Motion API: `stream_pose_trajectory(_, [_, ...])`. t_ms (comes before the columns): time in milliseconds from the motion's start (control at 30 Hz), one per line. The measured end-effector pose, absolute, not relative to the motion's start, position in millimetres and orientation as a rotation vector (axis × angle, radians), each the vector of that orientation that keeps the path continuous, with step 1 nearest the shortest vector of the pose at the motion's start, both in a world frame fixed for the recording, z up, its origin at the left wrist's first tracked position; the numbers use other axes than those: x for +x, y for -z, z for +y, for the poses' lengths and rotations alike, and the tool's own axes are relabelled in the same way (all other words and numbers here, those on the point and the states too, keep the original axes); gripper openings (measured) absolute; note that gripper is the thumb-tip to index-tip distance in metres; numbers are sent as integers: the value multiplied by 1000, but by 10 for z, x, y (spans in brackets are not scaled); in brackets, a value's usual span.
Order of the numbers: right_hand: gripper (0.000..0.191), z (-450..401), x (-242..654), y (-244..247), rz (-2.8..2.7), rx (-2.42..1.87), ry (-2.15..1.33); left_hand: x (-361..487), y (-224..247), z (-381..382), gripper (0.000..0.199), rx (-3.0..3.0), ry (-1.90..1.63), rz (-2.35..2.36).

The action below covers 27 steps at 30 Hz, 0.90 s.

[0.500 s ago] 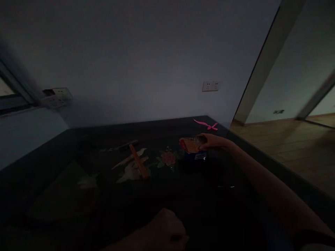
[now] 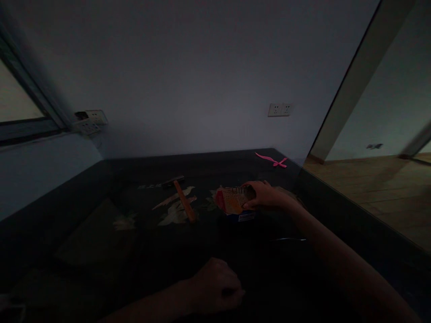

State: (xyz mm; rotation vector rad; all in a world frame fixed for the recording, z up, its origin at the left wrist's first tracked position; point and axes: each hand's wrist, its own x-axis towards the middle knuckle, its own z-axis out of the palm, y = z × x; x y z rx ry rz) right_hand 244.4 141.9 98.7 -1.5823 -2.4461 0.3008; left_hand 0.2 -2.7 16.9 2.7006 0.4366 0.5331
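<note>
Right hand [image 2: 264, 196]: fingers part-curled, gripping box [image 2: 231, 201]; left hand [image 2: 215, 286] fisted, nearside of box, nothing visible inside. One-sided grip could tip it.

Tbl top [image 2: 208, 166] smooth & glossy, hammer hdl [image 2: 184, 202] wood-like, box [image 2: 232, 200] card-like, wall [image 2: 188, 89] matt.

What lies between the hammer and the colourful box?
In the head view, only dark tabletop with a faint leafy print shows between the hammer and the box.

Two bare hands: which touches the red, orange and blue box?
The right hand, on the right end of the box; the left hand is curled, apart from it.
</note>
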Motion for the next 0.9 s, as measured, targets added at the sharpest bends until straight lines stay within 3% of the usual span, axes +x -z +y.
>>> stream_pose_trajectory(133, [79, 1164, 2095, -987, -2502, -1501, -224, -97, -618, 14, 21, 2577, -860, 608])
stream_pose_trajectory(267, [80, 983, 1869, -981, -2537, -1411, -183, -271, -1002, 311, 15, 2399, -1136, 1143])
stream_pose_trajectory(400, [80, 920, 1794, -1015, -2550, -1394, -167, -309, -1070, 692, 28, 2356, -875, 1380])
stream_pose_trajectory(600, [87, 897, 1789, -1045, -2516, -1409, -214, -213, -1003, 970, 8, 2359, -677, 1389])
stream_pose_trajectory(733, [97, 908, 1795, -1002, -2494, -1321, -298, -232, -1009, 1015, 9, 2370, -655, 1364])
stream_pose_trajectory(900, [89, 944, 1783, -994, -2543, -1174, -356, -230, -1016, 996, 8, 2444, -633, 1387])
